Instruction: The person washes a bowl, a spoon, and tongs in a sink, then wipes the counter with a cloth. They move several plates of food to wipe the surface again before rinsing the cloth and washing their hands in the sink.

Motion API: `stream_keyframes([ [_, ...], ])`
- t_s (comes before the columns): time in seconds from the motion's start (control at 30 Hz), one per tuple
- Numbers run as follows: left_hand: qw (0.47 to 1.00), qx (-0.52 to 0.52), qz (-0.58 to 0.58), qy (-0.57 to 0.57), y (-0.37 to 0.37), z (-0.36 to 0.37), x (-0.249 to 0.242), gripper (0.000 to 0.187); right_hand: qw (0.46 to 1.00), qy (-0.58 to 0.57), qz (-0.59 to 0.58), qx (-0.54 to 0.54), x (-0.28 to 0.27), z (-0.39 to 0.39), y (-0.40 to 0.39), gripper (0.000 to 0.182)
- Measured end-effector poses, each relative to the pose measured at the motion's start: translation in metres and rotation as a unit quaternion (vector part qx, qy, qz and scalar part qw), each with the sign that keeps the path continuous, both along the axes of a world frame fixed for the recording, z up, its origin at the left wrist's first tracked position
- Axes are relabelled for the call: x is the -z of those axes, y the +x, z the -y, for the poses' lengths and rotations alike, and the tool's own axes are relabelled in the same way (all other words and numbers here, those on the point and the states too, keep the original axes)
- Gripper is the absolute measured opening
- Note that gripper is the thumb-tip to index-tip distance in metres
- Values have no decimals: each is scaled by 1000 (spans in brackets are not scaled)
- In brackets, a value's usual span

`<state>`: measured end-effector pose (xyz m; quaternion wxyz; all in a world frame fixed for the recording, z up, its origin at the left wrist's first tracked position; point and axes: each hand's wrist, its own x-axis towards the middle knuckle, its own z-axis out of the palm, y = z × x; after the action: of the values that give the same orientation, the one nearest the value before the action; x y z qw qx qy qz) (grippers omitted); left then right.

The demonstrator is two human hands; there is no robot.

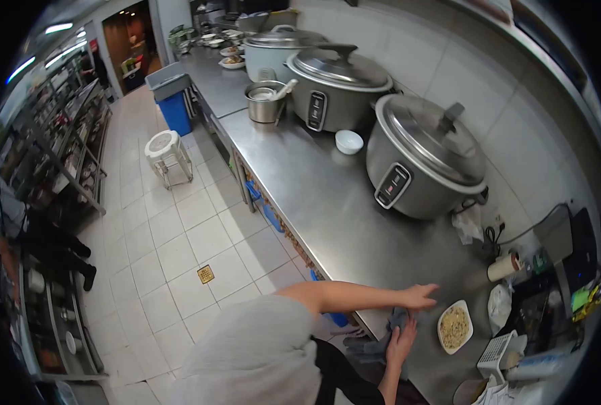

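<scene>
A grey cloth [396, 321] lies bunched at the counter's front edge. My left hand [422, 297] is over the counter just beyond the cloth, its fingers stretched towards a white dish [468, 335] without touching it. My right hand [400, 339] rests against the cloth with its fingers extended. The dish holds a pale, grainy food that looks like fried rice [454, 327]. It sits to the right of both hands.
Large rice cookers [427, 158] line the wall behind a small white bowl [349, 142] and a metal pot [264, 102]. A white basket [497, 354] and a paper roll [503, 267] stand at the right. A stool [167, 152] and another person [37, 229] are at the left.
</scene>
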<state>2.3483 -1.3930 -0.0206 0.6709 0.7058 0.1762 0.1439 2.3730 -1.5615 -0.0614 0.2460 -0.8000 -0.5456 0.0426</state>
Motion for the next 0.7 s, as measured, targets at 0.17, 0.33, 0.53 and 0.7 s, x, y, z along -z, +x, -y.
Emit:
stream_keyframes([
  [0.17, 985, -134, 35, 105, -204, -60, 29, 28, 847, 184, -482, 127, -14, -25, -42, 46],
  [0.33, 960, -124, 112, -226, -388, -47, -12, 44, 802, 67, -584, -106, -37, -124, -185, 43],
  [0.53, 815, -343, 246, -397, -574, -37, 16, 48, 727, -59, -366, -578, -69, -246, -412, 43],
  [0.7, 809, -500, 128, -282, -718, -53, -22, 40, 707, -118, -471, -514, -42, -324, -566, 41],
])
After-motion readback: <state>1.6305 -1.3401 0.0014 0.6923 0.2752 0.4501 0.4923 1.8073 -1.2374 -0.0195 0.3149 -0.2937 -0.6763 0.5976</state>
